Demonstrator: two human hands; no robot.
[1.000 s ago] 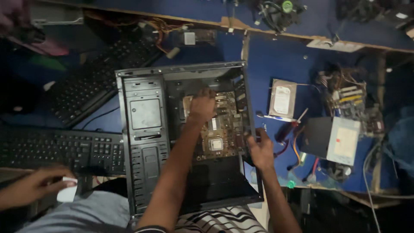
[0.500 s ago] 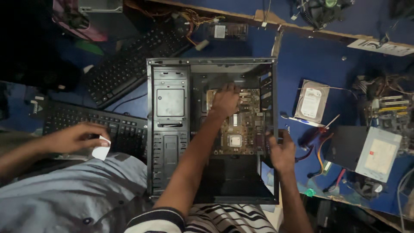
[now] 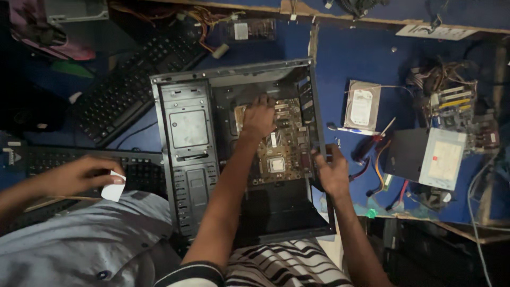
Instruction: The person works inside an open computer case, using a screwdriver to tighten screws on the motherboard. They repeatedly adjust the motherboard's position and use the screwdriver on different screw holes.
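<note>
An open black computer case (image 3: pixel 188 143) lies flat on the blue table in front of me, with a brown motherboard (image 3: pixel 281 151) inside. My left hand (image 3: pixel 258 118) reaches into the case and rests on the upper left part of the motherboard, fingers curled down on it. My right hand (image 3: pixel 332 171) grips the case's right side wall near the motherboard's lower right corner.
Another person's hand (image 3: pixel 79 175) at the left holds a small white thing over a black keyboard (image 3: pixel 135 172). A second keyboard (image 3: pixel 130 87) lies behind. Right of the case lie a hard drive (image 3: pixel 362 106), a screwdriver (image 3: pixel 372 141), a power supply (image 3: pixel 430 157), and loose boards with cables (image 3: pixel 451 103).
The view has shifted, so the case sits more centrally. My left hand stays on the motherboard and my right on the case wall. The other person's hand lifted slightly with the white thing.
</note>
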